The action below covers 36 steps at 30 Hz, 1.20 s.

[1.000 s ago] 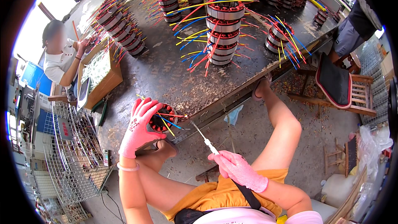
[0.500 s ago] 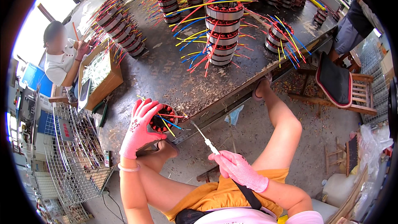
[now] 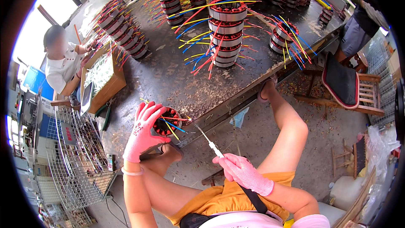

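A small motor stator (image 3: 173,112) with red windings lies near the table's front edge, its blue, yellow and red leads sticking out toward the right. My left hand (image 3: 146,131), in a pink glove, grips its left side, fingers over the far rim and thumb at the near side. In my gloved right hand (image 3: 241,169) is a thin metal rod tool with a white handle (image 3: 215,148). Its tip points up and left, close to the table edge and the lead ends. Whether the tip touches a lead, I cannot tell.
Stacked stators (image 3: 228,33) with loose leads stand across the dark worn table (image 3: 177,76). A shorter stack (image 3: 283,36) is on the right. At the left, a person (image 3: 61,65) sits by a cardboard box (image 3: 110,86). Beside me are a wire rack (image 3: 80,152) and wooden chair (image 3: 341,84).
Both my hands stay almost where they were, with the stator and tool still held. The person at the left has shifted their head and hands slightly.
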### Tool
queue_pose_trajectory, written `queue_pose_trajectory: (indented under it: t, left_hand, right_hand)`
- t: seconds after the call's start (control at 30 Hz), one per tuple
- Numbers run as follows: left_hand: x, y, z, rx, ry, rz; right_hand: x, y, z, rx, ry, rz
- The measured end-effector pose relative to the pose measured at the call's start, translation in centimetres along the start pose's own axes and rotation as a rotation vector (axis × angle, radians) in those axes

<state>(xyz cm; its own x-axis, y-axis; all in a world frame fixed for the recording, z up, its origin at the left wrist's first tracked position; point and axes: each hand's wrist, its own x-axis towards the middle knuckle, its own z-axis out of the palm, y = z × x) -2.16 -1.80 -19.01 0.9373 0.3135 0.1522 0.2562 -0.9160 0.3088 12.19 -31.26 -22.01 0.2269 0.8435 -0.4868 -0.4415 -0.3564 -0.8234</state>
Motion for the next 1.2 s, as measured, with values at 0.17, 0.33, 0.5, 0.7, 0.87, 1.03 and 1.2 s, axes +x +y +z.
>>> queue_pose_trajectory:
  t: [0.17, 0.33, 0.5, 0.7, 0.87, 1.03, 1.2]
  left_hand:
    - [0.1, 0.3, -0.1, -0.006, 0.001, -0.003]
    - [0.2, 0.4, 0.0, -0.003, 0.009, -0.003]
    - [0.3, 0.8, 0.6, 0.082, 0.096, -0.077]
    - [1.0, -1.3, 2.4, 0.279, 0.265, -0.248]
    - [4.6, -4.5, 2.0, 0.291, 0.252, -0.449]
    - [7.8, -7.9, 2.8, 0.313, 0.32, -0.57]
    - [11.4, -8.8, 3.1, 0.298, 0.314, -0.633]
  right_hand:
    - [0.0, 0.6, -0.2, 0.038, 0.002, 0.006]
    - [-0.2, 0.3, -0.3, 0.046, 0.013, 0.022]
    - [-0.8, -0.3, -1.0, 0.088, 0.007, -0.016]
    - [-3.1, -1.4, -3.5, 0.141, 0.078, -0.014]
    - [-4.9, -2.7, -6.0, 0.115, 0.206, 0.0]
    - [-5.8, -3.0, -8.2, 0.115, 0.272, -0.067]
    - [-5.9, -2.1, -9.8, 0.134, 0.302, -0.178]
